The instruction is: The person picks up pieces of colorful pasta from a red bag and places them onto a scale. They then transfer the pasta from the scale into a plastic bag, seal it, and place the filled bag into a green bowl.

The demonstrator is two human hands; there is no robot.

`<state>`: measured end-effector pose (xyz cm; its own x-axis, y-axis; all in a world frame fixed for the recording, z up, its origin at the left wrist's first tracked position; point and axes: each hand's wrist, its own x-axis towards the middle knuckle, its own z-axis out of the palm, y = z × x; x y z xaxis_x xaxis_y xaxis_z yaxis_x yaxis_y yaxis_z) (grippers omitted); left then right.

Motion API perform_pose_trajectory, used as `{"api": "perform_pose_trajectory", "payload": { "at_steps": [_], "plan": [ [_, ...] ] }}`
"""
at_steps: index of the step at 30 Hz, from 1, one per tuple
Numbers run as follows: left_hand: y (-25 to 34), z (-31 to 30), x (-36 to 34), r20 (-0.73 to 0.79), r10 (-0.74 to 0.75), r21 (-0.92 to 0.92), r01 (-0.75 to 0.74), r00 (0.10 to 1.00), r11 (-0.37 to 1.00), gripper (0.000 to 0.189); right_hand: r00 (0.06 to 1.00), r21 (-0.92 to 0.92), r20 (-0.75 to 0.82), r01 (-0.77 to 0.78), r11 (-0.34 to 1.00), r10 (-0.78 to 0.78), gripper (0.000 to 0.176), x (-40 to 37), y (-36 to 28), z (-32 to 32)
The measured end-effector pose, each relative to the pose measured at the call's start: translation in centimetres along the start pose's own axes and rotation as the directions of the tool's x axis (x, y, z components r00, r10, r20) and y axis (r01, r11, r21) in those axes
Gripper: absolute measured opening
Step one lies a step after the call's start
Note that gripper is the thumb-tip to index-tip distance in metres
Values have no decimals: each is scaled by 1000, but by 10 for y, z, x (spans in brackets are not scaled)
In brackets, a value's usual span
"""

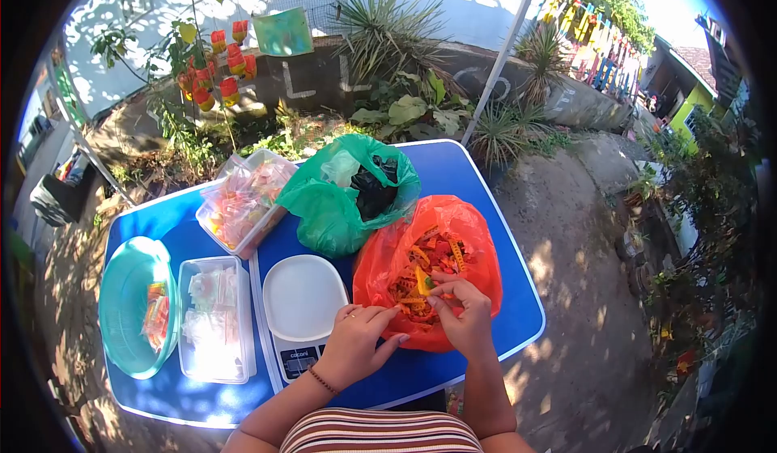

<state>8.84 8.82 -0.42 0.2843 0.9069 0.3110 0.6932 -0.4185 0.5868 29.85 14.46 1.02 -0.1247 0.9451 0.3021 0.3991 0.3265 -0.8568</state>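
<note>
A red plastic bag [374,273] stands with its mouth spread on the blue table. Inside lie many small orange and red printed pieces [443,251], perhaps wrapped sweets. Over the bag's mouth, my right hand [465,314] is closed in a pinch on a small yellow-orange piece [422,280] with a green patch. My left hand [363,336] is at the bag's near left rim, fingers over the edge and thumb below, gripping the plastic. Just left of it is a white kitchen scale [303,298], its pan bare and its display partly covered by my left hand.
Behind the scale sits a green plastic bag [312,190] with black plastic inside. A clear tub [243,247] of packets, a tub [249,356] of clear sachets and a teal basin [121,323] fill the left of the blue table [518,315]. A slanted pole [506,52] rises behind.
</note>
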Motion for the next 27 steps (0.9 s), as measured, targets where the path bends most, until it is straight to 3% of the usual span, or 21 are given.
{"api": "perform_pose_trajectory", "payload": {
  "at_steps": [2, 4, 7, 8, 11, 14, 17, 27],
  "plan": [
    [0, 1, -1, -65, -58, -97, 52, 996, 994, 38, 960, -267, 37, 278, 923, -278, 12, -1, 1, 0],
    [-4, 7, -2, -145, -189, -273, 144, 971, 951, 33, 944, -246, 69, 329, 912, -323, 13, -5, -9, 3],
    [-12, 11, -2, 14, -437, -704, 319, 899, 635, 26, 912, -155, 155, 402, 903, -379, 17, -15, -16, 9],
    [-12, 10, -2, 24, -440, -732, 315, 898, 604, 26, 898, -114, 188, 423, 899, -398, 19, -18, -17, 11],
    [-11, 5, -1, 60, -438, -784, 314, 897, 536, 24, 920, 48, 174, 348, 936, -351, 18, -21, -20, 19],
    [-13, 6, -5, 93, -416, -780, 325, 905, 534, 22, 998, 223, 12, 52, 973, -57, 17, -31, -25, 31],
    [-12, 7, -9, 68, -386, -766, 296, 920, 571, 21, 997, 187, 75, -21, 982, 7, 16, -34, -20, 35],
    [-10, 2, -10, -50, -397, -735, 235, 917, 636, 20, 1000, 165, 26, -20, 986, 16, 17, -37, -27, 46]
  ]
}}
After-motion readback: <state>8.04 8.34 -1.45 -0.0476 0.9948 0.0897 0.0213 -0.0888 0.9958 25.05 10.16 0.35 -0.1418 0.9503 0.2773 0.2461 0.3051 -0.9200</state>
